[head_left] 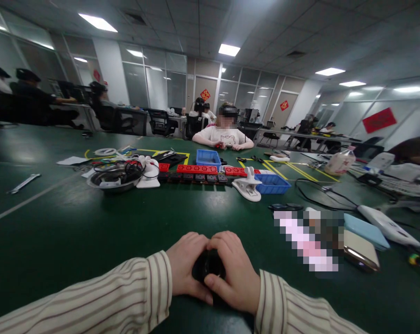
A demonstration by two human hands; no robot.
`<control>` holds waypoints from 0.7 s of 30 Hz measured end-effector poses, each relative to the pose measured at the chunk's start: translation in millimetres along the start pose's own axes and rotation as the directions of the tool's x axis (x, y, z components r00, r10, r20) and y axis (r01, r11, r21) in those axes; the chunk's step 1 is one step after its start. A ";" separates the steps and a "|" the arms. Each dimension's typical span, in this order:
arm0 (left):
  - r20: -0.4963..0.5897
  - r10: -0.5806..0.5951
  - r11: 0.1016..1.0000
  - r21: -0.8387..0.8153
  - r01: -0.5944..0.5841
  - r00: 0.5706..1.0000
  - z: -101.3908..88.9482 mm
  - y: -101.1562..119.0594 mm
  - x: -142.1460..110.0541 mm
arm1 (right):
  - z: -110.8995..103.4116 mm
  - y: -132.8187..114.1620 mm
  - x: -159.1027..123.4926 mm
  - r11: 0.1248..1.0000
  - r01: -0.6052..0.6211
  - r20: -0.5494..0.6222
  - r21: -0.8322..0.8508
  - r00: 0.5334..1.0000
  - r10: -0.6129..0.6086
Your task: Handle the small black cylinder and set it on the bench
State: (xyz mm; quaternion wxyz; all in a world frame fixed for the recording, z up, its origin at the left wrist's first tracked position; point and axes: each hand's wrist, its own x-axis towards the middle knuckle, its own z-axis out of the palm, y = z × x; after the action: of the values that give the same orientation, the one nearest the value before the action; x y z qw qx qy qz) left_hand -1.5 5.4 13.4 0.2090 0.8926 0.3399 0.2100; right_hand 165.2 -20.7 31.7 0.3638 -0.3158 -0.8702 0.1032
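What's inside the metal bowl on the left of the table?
The bowl holds a tangle of dark cables and, near the front rim, a pale piece too blurred to identify. The bottom, and anything lower in the pile, is covered and cannot be seen.

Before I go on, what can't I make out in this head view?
- Dark object: its kind and underside, covered by the left hand and right hand, head view.
- Metal bowl: its lower contents, hidden by tangled cables and the wall, head view.
- Pixelated patch: whatever lies beneath the mosaic, head view.
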 end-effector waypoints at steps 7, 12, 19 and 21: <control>-0.102 0.012 0.990 0.144 0.003 0.995 2.4 2.7 -2.6 | 9.3 0.1 0.4 0.979 -0.097 0.015 -0.180 0.995 0.101; -0.052 0.029 0.993 0.112 -0.023 0.998 2.9 -1.6 -1.5 | 6.1 -4.5 0.0 0.983 -0.084 0.077 -0.164 0.992 0.098; 0.055 0.104 0.994 0.008 -0.105 0.993 -4.2 0.1 -1.2 | -1.5 -6.4 0.5 0.998 0.062 0.115 0.018 0.991 -0.063; 0.063 0.115 0.993 -0.007 -0.115 0.991 -5.6 1.0 -1.0 | -3.2 -6.0 1.3 0.990 0.127 0.105 0.058 0.986 -0.133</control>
State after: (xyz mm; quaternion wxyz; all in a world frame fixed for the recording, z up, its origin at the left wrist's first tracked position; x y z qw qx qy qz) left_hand -4.6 5.4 18.3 0.2087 0.9166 0.2806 0.1937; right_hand 163.8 -24.7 37.2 0.3298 -0.2427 -0.9046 0.1185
